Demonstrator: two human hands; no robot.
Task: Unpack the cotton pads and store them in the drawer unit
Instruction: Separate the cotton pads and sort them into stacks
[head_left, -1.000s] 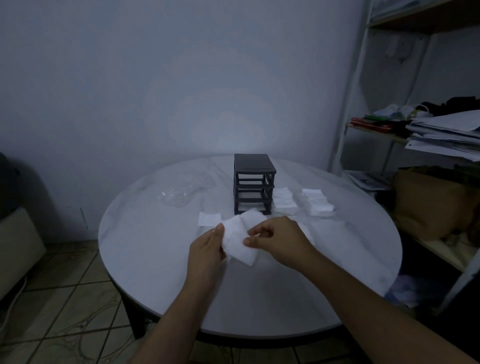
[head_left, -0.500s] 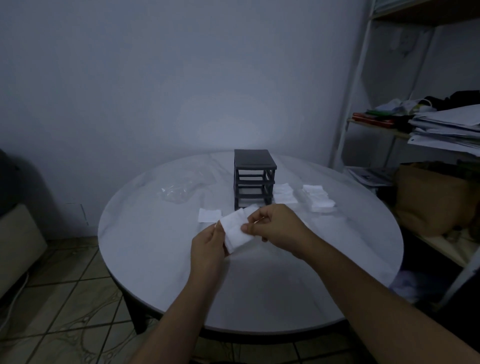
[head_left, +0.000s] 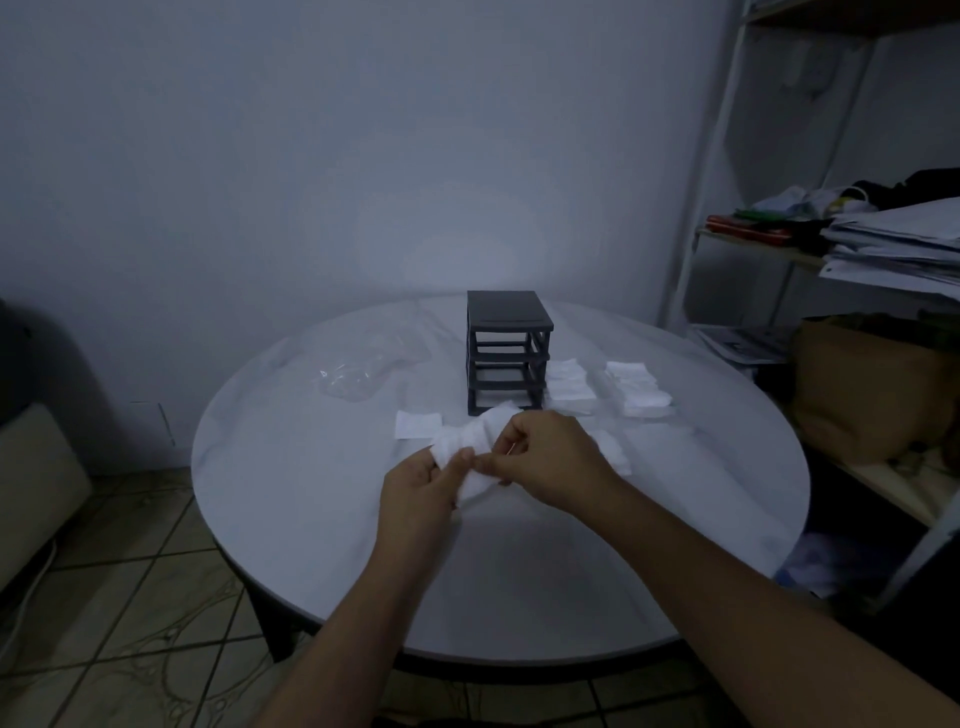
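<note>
My left fingers (head_left: 460, 460) & right fingers (head_left: 511, 441) are both pinching one cotton pad (head_left: 465, 446) over the bench (head_left: 311, 519), just in front of the drawer unit (head_left: 506, 353). Pad stacks (head_left: 569, 387) are lying to its right, plastic bag (head_left: 358, 374) to its left.

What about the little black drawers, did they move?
No. The drawer unit still stands on the table, just left of the pad stacks, as before.
</note>
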